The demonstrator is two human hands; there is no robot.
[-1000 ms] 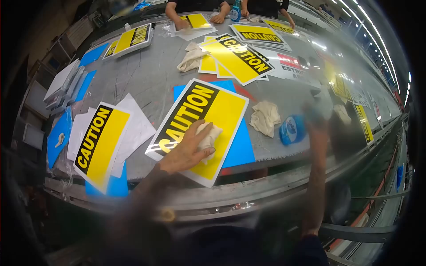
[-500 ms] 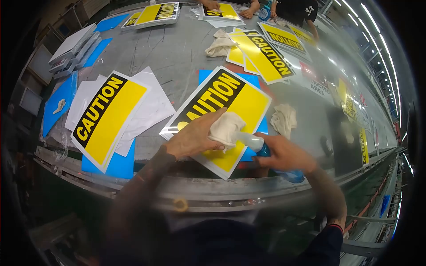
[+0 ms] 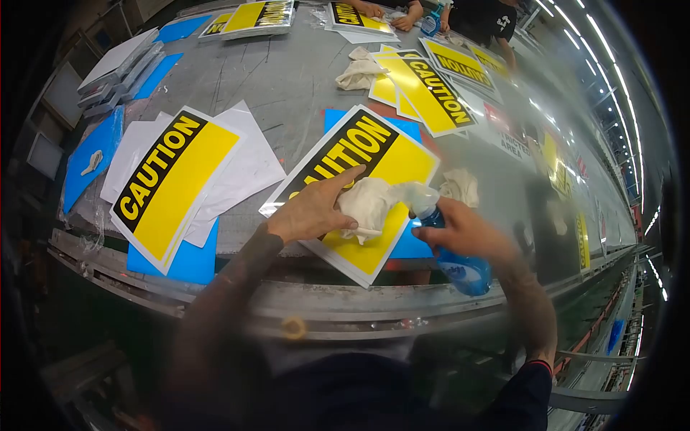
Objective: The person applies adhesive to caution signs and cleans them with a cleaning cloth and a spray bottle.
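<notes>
My left hand [image 3: 307,210] holds a crumpled white cloth [image 3: 365,207] over a yellow and black caution sign [image 3: 411,167]. The sign lies on a stack of like sheets, with a blue sheet [image 3: 415,246] under it. My right hand [image 3: 467,228] is wrapped round the neck of a spray bottle [image 3: 466,273] of blue liquid. The bottle is tilted, and its clear nozzle points at the cloth, close to it. A second white cloth [image 3: 460,187] lies just beyond the nozzle.
Left of my work, another caution sign [image 3: 172,188] rests on white sheets [image 3: 248,154]. More caution signs [image 3: 438,93] and a rag [image 3: 358,72] lie farther back. Another person's hand [image 3: 368,8] works at the far side, near a second spray bottle [image 3: 431,21]. The metal table edge [image 3: 302,302] runs before me.
The spray bottle has tipped more upright and its blue body shows more. My right hand has shifted slightly right. My left hand still holds the cloth in nearly the same place.
</notes>
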